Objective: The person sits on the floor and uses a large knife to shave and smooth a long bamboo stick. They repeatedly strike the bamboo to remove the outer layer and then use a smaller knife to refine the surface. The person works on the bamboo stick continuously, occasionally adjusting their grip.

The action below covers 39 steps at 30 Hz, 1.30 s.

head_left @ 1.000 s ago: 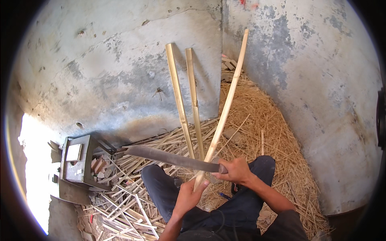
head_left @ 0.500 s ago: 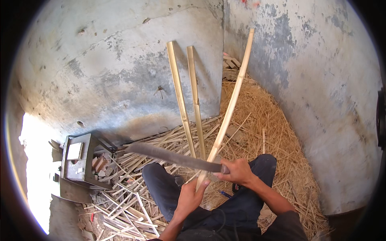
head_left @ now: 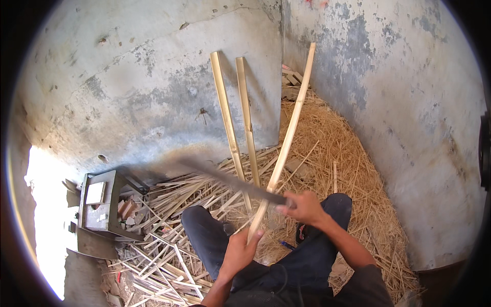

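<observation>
A long, pale bamboo strip (head_left: 292, 125) slants up and away from between my knees, its far end raised in front of the wall corner. My left hand (head_left: 241, 252) is closed round its lower end. In my right hand (head_left: 306, 209) is the handle of a machete (head_left: 232, 180), whose long dark blade points to the left, slightly blurred. The blade crosses the strip a little above my left hand; whether it bites into the bamboo I cannot tell. Two more bamboo strips, one on the left (head_left: 225, 110) and one on the right (head_left: 247, 120), lean against the wall ahead.
Straw-like shavings (head_left: 327, 138) cover the floor to the right. Loose split sticks (head_left: 163, 268) lie piled at the left. A grey box-like stand (head_left: 105, 204) stands by the bright opening, with broken brick pieces (head_left: 127, 210) beside it. Worn walls (head_left: 153, 66) meet ahead.
The machete's blade has tilted, its tip rising and shifting right while its handle moved slightly right. The held strip's far end has swung a little left and down. My left hand keeps its grip.
</observation>
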Each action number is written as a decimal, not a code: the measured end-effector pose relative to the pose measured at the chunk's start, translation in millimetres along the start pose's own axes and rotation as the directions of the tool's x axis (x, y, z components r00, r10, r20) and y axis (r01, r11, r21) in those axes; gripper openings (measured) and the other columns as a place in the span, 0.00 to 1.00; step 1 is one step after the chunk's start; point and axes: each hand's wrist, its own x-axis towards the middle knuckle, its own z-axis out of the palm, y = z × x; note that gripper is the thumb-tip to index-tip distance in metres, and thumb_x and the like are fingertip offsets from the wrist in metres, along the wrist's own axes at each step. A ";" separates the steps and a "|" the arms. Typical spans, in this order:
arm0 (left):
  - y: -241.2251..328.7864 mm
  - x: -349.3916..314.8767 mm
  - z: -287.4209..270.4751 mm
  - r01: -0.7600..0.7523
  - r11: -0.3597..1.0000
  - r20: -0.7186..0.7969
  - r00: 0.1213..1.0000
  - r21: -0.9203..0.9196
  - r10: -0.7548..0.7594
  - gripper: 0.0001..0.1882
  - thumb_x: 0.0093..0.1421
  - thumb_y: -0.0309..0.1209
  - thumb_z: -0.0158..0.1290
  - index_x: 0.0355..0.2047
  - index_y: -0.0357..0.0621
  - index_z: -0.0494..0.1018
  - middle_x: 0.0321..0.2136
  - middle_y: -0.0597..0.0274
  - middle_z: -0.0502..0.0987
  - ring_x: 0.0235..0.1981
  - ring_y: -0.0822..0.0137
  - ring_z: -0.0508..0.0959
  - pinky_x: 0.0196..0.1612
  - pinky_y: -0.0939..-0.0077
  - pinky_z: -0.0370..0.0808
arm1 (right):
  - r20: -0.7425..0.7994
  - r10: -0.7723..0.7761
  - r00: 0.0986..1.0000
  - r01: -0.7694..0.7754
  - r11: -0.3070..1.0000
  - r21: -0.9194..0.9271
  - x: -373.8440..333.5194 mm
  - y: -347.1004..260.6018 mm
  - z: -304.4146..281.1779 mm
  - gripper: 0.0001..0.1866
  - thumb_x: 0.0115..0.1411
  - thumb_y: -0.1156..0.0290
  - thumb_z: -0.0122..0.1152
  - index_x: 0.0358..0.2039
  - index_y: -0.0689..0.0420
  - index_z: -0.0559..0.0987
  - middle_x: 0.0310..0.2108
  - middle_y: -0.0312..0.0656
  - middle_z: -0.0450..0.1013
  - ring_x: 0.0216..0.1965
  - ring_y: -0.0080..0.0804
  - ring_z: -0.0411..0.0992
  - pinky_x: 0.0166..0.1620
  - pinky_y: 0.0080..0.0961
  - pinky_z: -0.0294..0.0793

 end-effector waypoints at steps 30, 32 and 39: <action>-0.2 -9.6 -7.4 0.093 0.996 -0.015 0.996 -0.010 -0.094 0.22 0.76 0.43 0.56 0.42 0.32 0.80 0.17 0.47 0.72 0.19 0.63 0.70 0.28 0.60 0.71 | -0.001 0.102 0.995 -0.102 0.995 0.019 14.5 4.4 -2.7 0.31 0.64 0.35 0.63 0.42 0.54 0.86 0.20 0.47 0.78 0.21 0.48 0.79 0.28 0.43 0.78; -8.2 -5.4 -4.6 0.061 0.998 -0.020 0.998 -0.029 -0.061 0.21 0.76 0.43 0.56 0.42 0.31 0.80 0.17 0.48 0.72 0.19 0.65 0.68 0.28 0.60 0.71 | 0.002 0.122 0.992 -0.122 0.992 -0.007 16.3 6.9 -3.1 0.30 0.63 0.36 0.65 0.41 0.55 0.86 0.19 0.46 0.78 0.20 0.48 0.79 0.27 0.43 0.78; 4.1 -3.8 0.5 -0.032 0.999 -0.102 0.994 0.033 0.035 0.19 0.75 0.40 0.57 0.43 0.31 0.80 0.18 0.45 0.76 0.18 0.55 0.78 0.27 0.61 0.73 | 0.010 -0.023 1.000 0.023 1.000 0.012 6.4 -12.3 1.5 0.28 0.64 0.38 0.66 0.39 0.54 0.85 0.17 0.45 0.76 0.19 0.47 0.78 0.27 0.41 0.76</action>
